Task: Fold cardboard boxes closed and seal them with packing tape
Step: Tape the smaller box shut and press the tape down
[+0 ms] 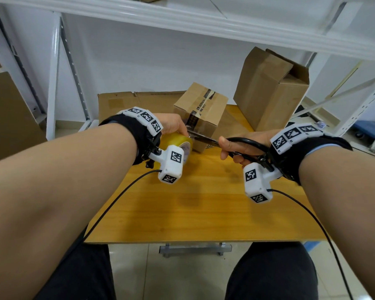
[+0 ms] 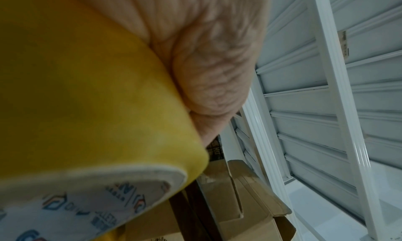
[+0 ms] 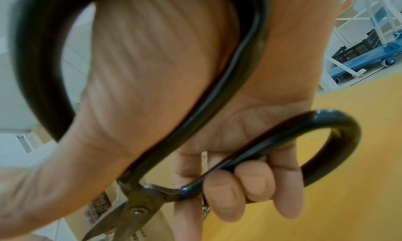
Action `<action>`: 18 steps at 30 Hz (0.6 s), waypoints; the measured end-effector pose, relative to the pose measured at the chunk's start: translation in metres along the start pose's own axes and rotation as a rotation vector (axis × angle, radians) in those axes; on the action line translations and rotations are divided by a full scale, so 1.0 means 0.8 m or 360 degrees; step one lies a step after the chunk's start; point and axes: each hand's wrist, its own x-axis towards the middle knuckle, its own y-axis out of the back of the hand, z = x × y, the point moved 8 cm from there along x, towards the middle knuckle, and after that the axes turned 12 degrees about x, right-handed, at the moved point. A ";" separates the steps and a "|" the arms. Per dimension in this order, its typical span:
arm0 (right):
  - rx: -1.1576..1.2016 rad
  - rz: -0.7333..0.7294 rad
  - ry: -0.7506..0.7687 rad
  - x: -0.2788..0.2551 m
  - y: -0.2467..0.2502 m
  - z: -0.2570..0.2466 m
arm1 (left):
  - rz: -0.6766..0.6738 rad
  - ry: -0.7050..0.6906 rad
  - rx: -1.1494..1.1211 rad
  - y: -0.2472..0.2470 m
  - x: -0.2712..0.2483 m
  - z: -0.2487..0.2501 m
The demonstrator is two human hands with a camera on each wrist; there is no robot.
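Observation:
A small closed cardboard box [image 1: 204, 109] with tape along its top seam sits at the middle back of the wooden table [image 1: 204, 202]. My left hand [image 1: 171, 124] grips a yellow tape roll [image 1: 180, 142] just in front of the box's near face; the roll [image 2: 87, 98] fills the left wrist view, with the box [image 2: 222, 201] behind it. My right hand [image 1: 240, 146] holds black-handled scissors [image 1: 243, 142], thumb and fingers through the loops [image 3: 239, 167]. The blades [image 1: 200, 137] point left at the stretch between roll and box.
A larger cardboard box [image 1: 273, 87] with open flaps stands at the back right. Flattened cardboard [image 1: 126, 102] leans behind the table. White metal shelving [image 1: 52, 72] surrounds the table, and a blue cart [image 3: 367, 57] stands off to the right. Cables run from both wrist cameras.

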 end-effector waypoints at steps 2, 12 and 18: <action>-0.0016 0.0018 0.0035 0.001 0.002 -0.003 | 0.0002 -0.0008 0.0001 0.001 -0.001 -0.001; -0.0111 0.0051 0.0123 -0.005 0.012 -0.008 | 0.0006 0.0007 0.0001 0.000 -0.008 0.002; -0.0142 0.0060 0.0092 -0.006 0.014 -0.007 | -0.0002 -0.0017 -0.0011 -0.002 -0.008 0.004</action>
